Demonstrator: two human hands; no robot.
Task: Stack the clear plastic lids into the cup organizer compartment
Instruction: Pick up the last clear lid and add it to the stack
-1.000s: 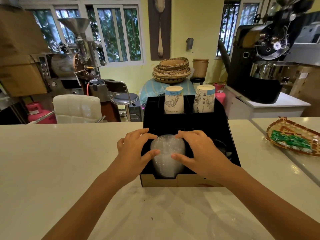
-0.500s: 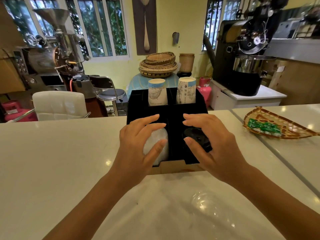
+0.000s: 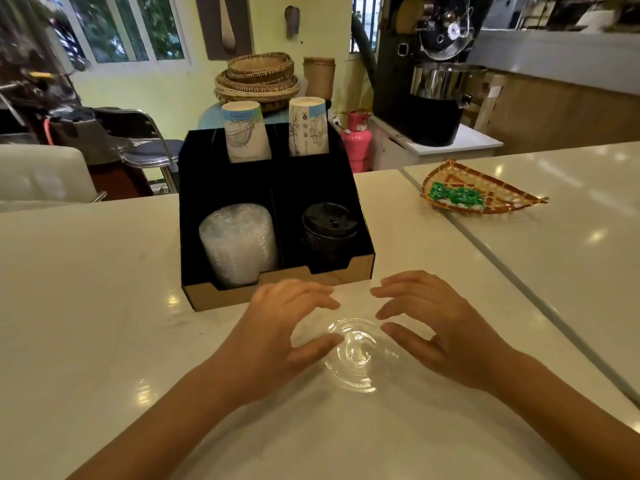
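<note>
hands (image 3: 356,327) flank lid (image 3: 356,355) (spread)

Counter (image 3: 104,306) open left of left hand (image 3: 277,336) and right of right hand (image 3: 440,337), also toward the wearer. Between the hands: loose clear lid (image 3: 356,351) flat on counter. Just beyond the fingertips: cup organizer (image 3: 277,289), low front wall blocks forward path. Its near-left compartment is filled by clear lid stack (image 3: 239,244), near-right by black lids (image 3: 327,230). Woven tray (image 3: 481,199) well off right.
</note>
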